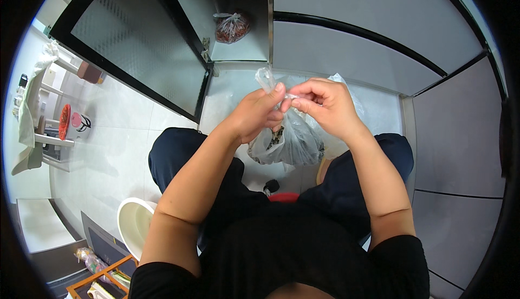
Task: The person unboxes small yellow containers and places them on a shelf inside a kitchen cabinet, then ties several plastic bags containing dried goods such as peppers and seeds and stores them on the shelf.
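Between my knees hangs or rests a translucent plastic bag [302, 142] with dark, mottled contents; what they are I cannot tell. My left hand [262, 110] pinches the bag's gathered neck, and a loop of its handle sticks up past the thumb. On the other side, my right hand [325, 101] grips a twisted end of the same plastic with thumb and fingertips. Both hands nearly touch at the neck. More pale plastic [339, 79] lies behind and beneath my right hand.
Ahead, an open cabinet [260, 55] holds a knotted clear bag of reddish dried goods [232, 27]. Its glass-panelled door [142, 43] stands open at the left. Grey cabinet fronts [455, 136] line the right. A cream bucket [136, 223] stands at lower left, near an orange-framed rack [101, 272].
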A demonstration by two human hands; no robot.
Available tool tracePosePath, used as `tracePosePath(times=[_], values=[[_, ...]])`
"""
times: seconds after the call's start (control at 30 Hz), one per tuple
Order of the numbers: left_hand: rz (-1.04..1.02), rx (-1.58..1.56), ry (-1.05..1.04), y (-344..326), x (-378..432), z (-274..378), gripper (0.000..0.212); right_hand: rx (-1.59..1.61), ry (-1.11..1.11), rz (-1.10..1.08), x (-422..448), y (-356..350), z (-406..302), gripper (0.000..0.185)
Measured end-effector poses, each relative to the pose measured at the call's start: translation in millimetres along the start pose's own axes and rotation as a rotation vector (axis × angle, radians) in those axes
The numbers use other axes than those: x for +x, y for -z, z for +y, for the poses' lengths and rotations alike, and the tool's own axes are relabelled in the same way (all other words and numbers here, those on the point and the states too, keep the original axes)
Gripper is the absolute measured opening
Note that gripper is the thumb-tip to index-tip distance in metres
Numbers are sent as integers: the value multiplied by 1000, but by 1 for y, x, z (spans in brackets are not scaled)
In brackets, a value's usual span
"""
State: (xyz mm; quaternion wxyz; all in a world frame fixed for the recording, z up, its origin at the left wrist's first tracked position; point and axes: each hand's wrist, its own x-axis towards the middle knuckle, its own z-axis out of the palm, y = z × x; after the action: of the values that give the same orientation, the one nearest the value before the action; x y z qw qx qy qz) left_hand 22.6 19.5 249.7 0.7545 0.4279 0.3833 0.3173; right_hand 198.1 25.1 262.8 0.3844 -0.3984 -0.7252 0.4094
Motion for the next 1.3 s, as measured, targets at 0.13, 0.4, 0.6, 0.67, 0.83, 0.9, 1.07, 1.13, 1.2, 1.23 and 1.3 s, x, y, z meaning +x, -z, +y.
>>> tracePosePath(times=[0.13,0.4,0.6,0.67,0.83,0.9,1.07,1.13,1.2,1.23,1.3], values=[[-83,0,-76,1,-5,2,41,-158,128,172,-4,-3,-8,5],[-21,-539,-111,20,1,1,37,-285,427,89,-9,-4,-16,7],[166,397,-187,14,-4,5,26,-314,290,-27,-2,-5,-3,22],[245,919,-576,7,-1,-6,17,87,124,-78,6,-7,10,30],[317,1309,-1064,-2,1,-18,8,561,-245,-287,12,-21,12,46],[286,1323,-1048,1,-3,-15,9,452,-252,-326,14,-20,12,49],[264,1300,-1118,6,-9,-14,10,309,-264,-307,14,-22,12,46],[272,1238,-1180,8,-6,-14,11,290,-303,-307,12,-24,20,44],[299,1129,-1208,5,-5,-13,6,361,-353,-272,10,-24,23,43],[313,1075,-1220,4,-4,-12,6,398,-378,-254,10,-24,24,42],[285,940,-1122,3,-8,-14,3,357,-381,-248,11,-19,18,39]])
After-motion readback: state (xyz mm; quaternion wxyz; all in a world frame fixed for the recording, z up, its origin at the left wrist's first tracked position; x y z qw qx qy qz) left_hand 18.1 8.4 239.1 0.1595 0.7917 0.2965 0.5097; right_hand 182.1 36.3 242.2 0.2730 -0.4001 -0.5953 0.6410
